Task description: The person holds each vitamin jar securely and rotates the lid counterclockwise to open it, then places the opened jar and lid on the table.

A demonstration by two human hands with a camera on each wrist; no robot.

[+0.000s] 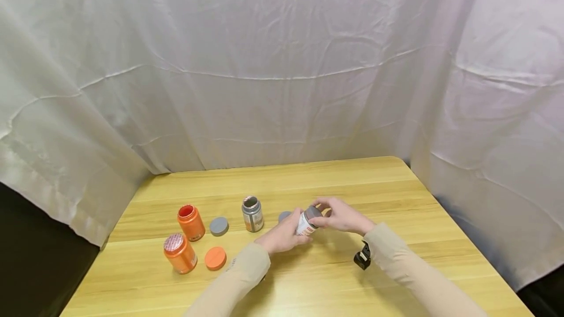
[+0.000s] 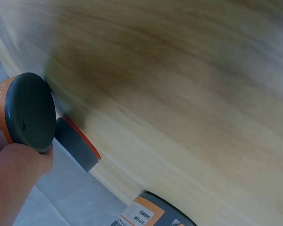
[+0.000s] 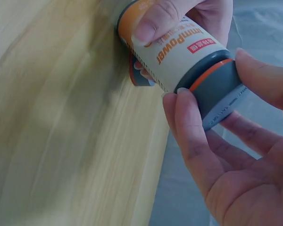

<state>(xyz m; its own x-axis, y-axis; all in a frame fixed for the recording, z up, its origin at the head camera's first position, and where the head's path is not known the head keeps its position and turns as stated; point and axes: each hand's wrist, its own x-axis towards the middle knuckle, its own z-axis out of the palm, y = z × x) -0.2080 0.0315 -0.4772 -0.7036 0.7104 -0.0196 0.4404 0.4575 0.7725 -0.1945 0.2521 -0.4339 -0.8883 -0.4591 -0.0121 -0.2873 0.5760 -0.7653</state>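
Tilted above the table is a grey supplement bottle [image 1: 304, 228] with a white and orange label reading ImmPower. My left hand [image 1: 282, 237] grips its body, fingers wrapped round the label. At the top end, the fingertips and thumb of my right hand [image 1: 342, 215] pinch the grey cap [image 3: 220, 89], which sits on the bottle with an orange line at its lower edge. The left wrist view shows the bottle's dark base [image 2: 32, 113] above the left hand. Just behind the hands, a loose grey cap [image 2: 78, 143] lies on the table, partly hidden in the head view.
Left of the hands stands an uncapped grey bottle [image 1: 252, 216]. Farther left are an uncapped orange bottle [image 1: 191, 224] and another orange bottle [image 1: 180, 254] with a foil-like seal. A grey lid [image 1: 219, 226] and an orange lid [image 1: 215, 258] lie near them. Curtains [image 1: 282, 111] surround the table.
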